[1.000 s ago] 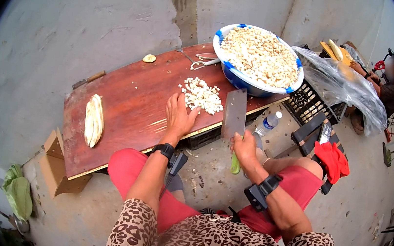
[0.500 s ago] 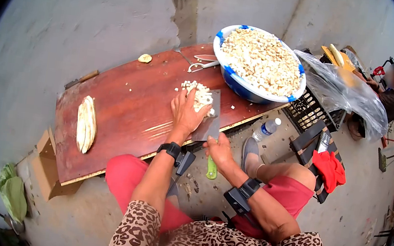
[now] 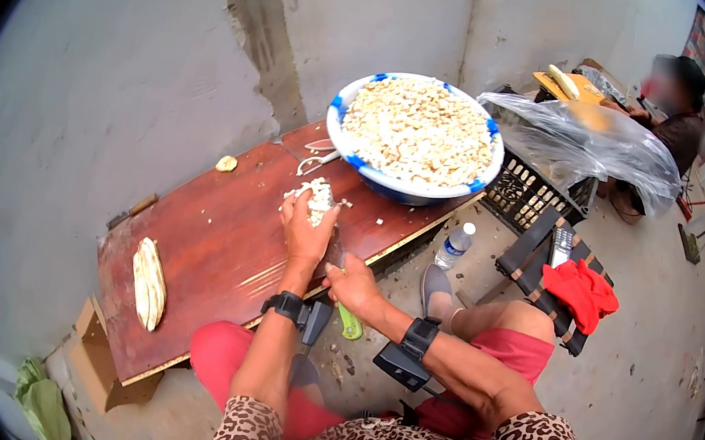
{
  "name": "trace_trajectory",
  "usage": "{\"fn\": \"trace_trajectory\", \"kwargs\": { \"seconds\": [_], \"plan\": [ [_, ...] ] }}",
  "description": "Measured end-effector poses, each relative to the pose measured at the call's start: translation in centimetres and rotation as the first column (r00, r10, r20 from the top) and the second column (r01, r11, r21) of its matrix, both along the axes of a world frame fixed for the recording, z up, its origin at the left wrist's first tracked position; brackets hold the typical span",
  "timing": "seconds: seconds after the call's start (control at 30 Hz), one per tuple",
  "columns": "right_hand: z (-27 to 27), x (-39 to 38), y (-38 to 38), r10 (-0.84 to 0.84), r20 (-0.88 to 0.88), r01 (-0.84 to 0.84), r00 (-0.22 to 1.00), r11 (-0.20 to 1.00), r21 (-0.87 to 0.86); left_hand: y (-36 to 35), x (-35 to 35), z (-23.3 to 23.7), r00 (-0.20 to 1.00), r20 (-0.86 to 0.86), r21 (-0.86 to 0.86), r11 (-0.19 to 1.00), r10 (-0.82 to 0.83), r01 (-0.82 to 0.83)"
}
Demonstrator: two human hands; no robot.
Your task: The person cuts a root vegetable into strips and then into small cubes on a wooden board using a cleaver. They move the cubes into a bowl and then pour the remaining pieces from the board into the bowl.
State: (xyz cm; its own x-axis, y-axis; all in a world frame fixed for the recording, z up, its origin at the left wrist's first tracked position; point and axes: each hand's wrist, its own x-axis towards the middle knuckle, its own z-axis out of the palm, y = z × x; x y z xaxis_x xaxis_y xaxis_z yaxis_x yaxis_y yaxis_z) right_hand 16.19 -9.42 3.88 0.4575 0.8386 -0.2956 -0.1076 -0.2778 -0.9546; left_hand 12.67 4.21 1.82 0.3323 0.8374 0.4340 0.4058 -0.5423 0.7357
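Note:
My right hand (image 3: 353,289) is closed round the green handle (image 3: 348,323) of a cleaver. Its blade (image 3: 337,249) stands tilted beside my left hand, showing as a narrow strip over the board's front edge. My left hand (image 3: 306,241) curls its fingers and thumb about a small heap of pale diced pieces (image 3: 318,196), pressing them by the blade; its palm hides part of the heap. At the board's left end lies a bundle of long peeled pale strips (image 3: 148,283). A big blue-and-white basin (image 3: 408,193), heaped with diced pieces, stands beyond my hands.
The red-brown board (image 3: 208,246) runs along the wall, carrying a peeler (image 3: 318,161), a round slice (image 3: 226,164) and a wooden-handled tool (image 3: 143,205). Right of it are a water bottle (image 3: 455,246), a black crate (image 3: 532,189), a stool with a red cloth (image 3: 579,294) and another person (image 3: 681,128).
The cleaver's blade has turned from showing its broad face to nearly edge-on. My left hand's fingers have closed in more round the diced heap. The whole view has shifted.

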Motion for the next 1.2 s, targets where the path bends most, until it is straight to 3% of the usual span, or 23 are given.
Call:
{"fn": "trace_trajectory", "kwargs": {
  "seconds": [0.13, 0.27, 0.4, 0.57, 0.67, 0.87, 1.0, 1.1, 1.2],
  "plan": [
    [1.3, 1.8, 0.6, -0.002, 0.25, -0.019, 0.968, 0.997, 0.08, 0.0, 1.4, 4.7, 0.996, 0.084, 0.085, 0.996, -0.003, -0.004],
    [5.6, 4.0, 0.8, -0.032, 0.327, -0.03, 0.945, 0.982, 0.185, 0.1, 3.5, 9.6, 0.994, 0.106, 0.188, 0.982, -0.007, -0.014],
    [9.6, 7.1, 0.9, -0.046, 0.376, -0.014, 0.925, 0.987, 0.157, 0.9, 6.7, 12.4, 0.977, 0.166, 0.118, 0.986, -0.133, 0.114],
    [10.8, 10.6, 1.3, -0.135, 0.426, 0.073, 0.895, 0.985, 0.158, 1.5, 11.3, 13.1, 0.954, 0.195, 0.082, 0.973, -0.229, 0.217],
    [10.9, 12.0, 0.5, -0.24, 0.577, 0.121, 0.78, 0.964, 0.237, 0.9, 13.8, 12.4, 0.936, 0.233, 0.062, 0.965, -0.263, 0.256],
    [10.3, 14.5, -1.4, -0.239, 0.635, 0.177, 0.735, 0.971, 0.161, 0.6, 18.6, 9.2, 0.925, 0.31, 0.002, 0.973, -0.219, 0.23],
    [11.3, 15.5, -3.4, -0.179, 0.675, 0.152, 0.716, 0.983, 0.1, 1.5, 20.0, 8.1, 0.922, 0.314, 0.095, 0.974, -0.225, 0.205],
    [12.2, 15.7, -4.2, -0.15, 0.694, 0.107, 0.704, 0.989, 0.105, 2.8, 20.4, 7.4, 0.946, 0.273, 0.204, 0.972, -0.172, 0.118],
    [13.2, 15.7, -4.6, -0.117, 0.785, 0.151, 0.609, 0.988, 0.03, 3.3, 19.8, 7.1, 0.998, 0.037, 0.296, 0.955, -0.047, 0.034]
  ]
}}
